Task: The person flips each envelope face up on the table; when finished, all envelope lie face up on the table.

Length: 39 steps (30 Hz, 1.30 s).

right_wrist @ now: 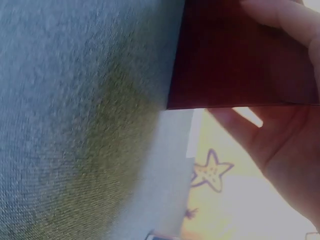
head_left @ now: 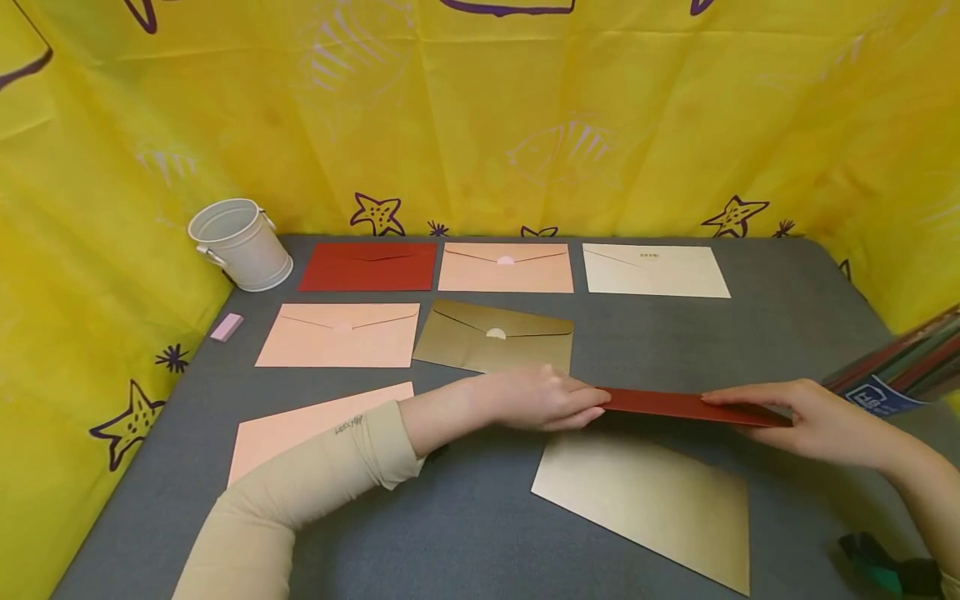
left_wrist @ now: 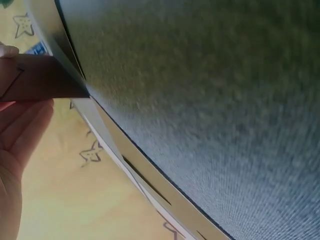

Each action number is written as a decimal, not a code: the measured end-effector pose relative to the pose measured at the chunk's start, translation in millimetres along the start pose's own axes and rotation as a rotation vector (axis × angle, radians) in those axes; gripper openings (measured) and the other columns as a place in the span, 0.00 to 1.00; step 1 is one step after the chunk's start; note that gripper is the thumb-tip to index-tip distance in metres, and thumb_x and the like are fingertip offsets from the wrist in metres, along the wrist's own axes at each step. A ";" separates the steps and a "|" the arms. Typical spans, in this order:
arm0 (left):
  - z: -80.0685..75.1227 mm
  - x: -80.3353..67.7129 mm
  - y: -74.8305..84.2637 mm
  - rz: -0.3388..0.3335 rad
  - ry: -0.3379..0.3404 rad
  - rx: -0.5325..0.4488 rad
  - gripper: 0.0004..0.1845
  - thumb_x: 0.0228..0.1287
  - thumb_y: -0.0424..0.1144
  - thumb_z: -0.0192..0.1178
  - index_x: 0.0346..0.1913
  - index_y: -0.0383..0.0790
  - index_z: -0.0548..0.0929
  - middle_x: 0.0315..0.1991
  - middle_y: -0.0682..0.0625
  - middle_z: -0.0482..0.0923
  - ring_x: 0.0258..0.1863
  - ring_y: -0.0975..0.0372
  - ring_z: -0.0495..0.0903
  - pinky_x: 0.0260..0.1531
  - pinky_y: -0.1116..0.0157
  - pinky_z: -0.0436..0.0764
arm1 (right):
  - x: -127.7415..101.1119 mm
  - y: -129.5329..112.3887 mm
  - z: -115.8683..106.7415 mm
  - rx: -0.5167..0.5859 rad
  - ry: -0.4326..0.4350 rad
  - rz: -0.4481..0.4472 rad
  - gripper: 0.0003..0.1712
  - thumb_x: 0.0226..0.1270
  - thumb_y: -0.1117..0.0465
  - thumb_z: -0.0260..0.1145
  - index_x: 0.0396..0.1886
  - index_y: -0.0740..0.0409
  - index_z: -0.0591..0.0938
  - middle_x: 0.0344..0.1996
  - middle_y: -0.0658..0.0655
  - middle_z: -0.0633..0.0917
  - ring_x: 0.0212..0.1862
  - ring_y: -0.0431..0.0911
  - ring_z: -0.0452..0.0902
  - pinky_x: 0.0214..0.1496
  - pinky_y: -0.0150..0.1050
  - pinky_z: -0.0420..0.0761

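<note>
Both hands hold a dark red envelope [head_left: 675,406] by its short ends, nearly edge-on and just above the grey table [head_left: 480,533]. My left hand [head_left: 579,405] pinches its left end, fingers pointing right. My right hand [head_left: 750,402] grips the right end, fingers on top and thumb beneath. The left wrist view has the envelope's corner [left_wrist: 42,77] above the left hand's fingers [left_wrist: 22,125]. In the right wrist view the envelope [right_wrist: 240,55] lies between the right hand's fingers [right_wrist: 285,15] and its palm. A gold envelope [head_left: 652,500] lies flat just below the held one.
Two rows of envelopes lie farther back: red [head_left: 367,267], pink [head_left: 505,268], cream [head_left: 655,271], then pink [head_left: 341,335] and gold [head_left: 495,337]. Another pink one [head_left: 300,425] sits under my left forearm. A white bucket [head_left: 238,243], a pink eraser [head_left: 227,327] and a stack of envelopes [head_left: 900,367] line the edges.
</note>
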<state>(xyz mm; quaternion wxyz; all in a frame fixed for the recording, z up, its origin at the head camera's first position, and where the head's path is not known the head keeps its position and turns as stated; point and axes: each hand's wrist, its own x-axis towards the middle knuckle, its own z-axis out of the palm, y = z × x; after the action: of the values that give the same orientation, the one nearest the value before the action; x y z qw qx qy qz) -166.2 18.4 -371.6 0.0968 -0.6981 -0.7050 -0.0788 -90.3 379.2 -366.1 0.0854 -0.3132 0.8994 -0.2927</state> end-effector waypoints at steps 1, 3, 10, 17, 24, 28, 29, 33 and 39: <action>-0.3 0.6 -1.7 0.004 0.027 0.005 0.14 0.73 0.40 0.54 0.52 0.36 0.80 0.43 0.51 0.86 0.34 0.65 0.86 0.34 0.70 0.82 | 0.0 1.2 -1.4 0.021 0.018 0.016 0.29 0.56 0.71 0.72 0.59 0.50 0.81 0.48 0.43 0.84 0.29 0.32 0.73 0.22 0.28 0.69; -0.2 1.6 -5.1 0.013 0.087 0.012 0.12 0.71 0.39 0.57 0.51 0.36 0.81 0.41 0.52 0.86 0.33 0.66 0.86 0.32 0.72 0.82 | 0.7 2.8 -3.8 0.070 0.057 0.053 0.25 0.57 0.72 0.71 0.55 0.50 0.84 0.46 0.43 0.86 0.31 0.32 0.78 0.26 0.26 0.74; 2.5 4.6 -18.3 -0.085 0.233 -0.139 0.09 0.67 0.35 0.61 0.48 0.37 0.82 0.37 0.53 0.86 0.32 0.68 0.85 0.36 0.77 0.79 | 3.8 10.5 -12.6 0.163 0.164 0.231 0.13 0.61 0.70 0.69 0.46 0.57 0.87 0.39 0.50 0.88 0.39 0.37 0.84 0.36 0.27 0.80; 13.0 10.4 -34.7 -0.364 0.301 -0.468 0.08 0.67 0.32 0.61 0.45 0.33 0.79 0.32 0.48 0.85 0.28 0.66 0.83 0.33 0.79 0.75 | 3.9 32.5 -18.0 0.179 0.281 0.564 0.17 0.66 0.54 0.68 0.46 0.62 0.84 0.34 0.43 0.87 0.35 0.37 0.79 0.34 0.31 0.76; 24.6 29.6 -46.6 -0.777 0.271 -0.723 0.17 0.62 0.33 0.67 0.51 0.31 0.78 0.35 0.45 0.86 0.30 0.65 0.84 0.33 0.77 0.78 | 5.8 56.3 -15.0 0.341 0.338 0.564 0.13 0.67 0.59 0.67 0.41 0.66 0.80 0.32 0.42 0.85 0.33 0.39 0.84 0.34 0.30 0.82; 31.0 40.9 -47.7 -0.945 0.254 -0.785 0.26 0.60 0.34 0.68 0.61 0.32 0.75 0.37 0.47 0.85 0.31 0.67 0.84 0.33 0.77 0.77 | 9.2 64.3 -16.4 0.241 0.333 0.639 0.25 0.67 0.52 0.67 0.48 0.72 0.75 0.31 0.46 0.84 0.29 0.36 0.83 0.32 0.29 0.81; 32.5 43.2 -47.4 -0.977 0.250 -0.804 0.28 0.60 0.34 0.68 0.63 0.32 0.74 0.38 0.47 0.85 0.32 0.67 0.84 0.35 0.77 0.77 | 10.1 65.6 -16.8 0.219 0.323 0.655 0.28 0.67 0.51 0.67 0.50 0.73 0.74 0.32 0.49 0.85 0.29 0.36 0.82 0.31 0.28 0.81; 35.3 49.0 -42.9 -1.080 0.232 -0.878 0.30 0.60 0.35 0.67 0.66 0.35 0.72 0.45 0.48 0.84 0.40 0.66 0.84 0.39 0.77 0.76 | 13.2 68.7 -18.2 0.124 0.283 0.688 0.35 0.67 0.47 0.66 0.55 0.76 0.73 0.36 0.60 0.86 0.28 0.34 0.81 0.30 0.29 0.79; 34.9 51.3 -35.5 -1.138 0.206 -0.917 0.27 0.62 0.37 0.64 0.65 0.35 0.75 0.54 0.48 0.81 0.49 0.64 0.81 0.43 0.77 0.74 | 17.5 69.6 -21.6 -0.062 0.270 0.701 0.38 0.65 0.41 0.65 0.54 0.73 0.76 0.35 0.62 0.86 0.35 0.49 0.76 0.32 0.38 0.70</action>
<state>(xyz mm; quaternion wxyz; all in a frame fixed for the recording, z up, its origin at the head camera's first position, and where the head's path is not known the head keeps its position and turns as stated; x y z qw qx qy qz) -202.9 76.2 -391.9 -0.1949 -0.1840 -0.8417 -0.4688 -147.1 422.7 -388.4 0.0517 0.0526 0.9636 -0.2569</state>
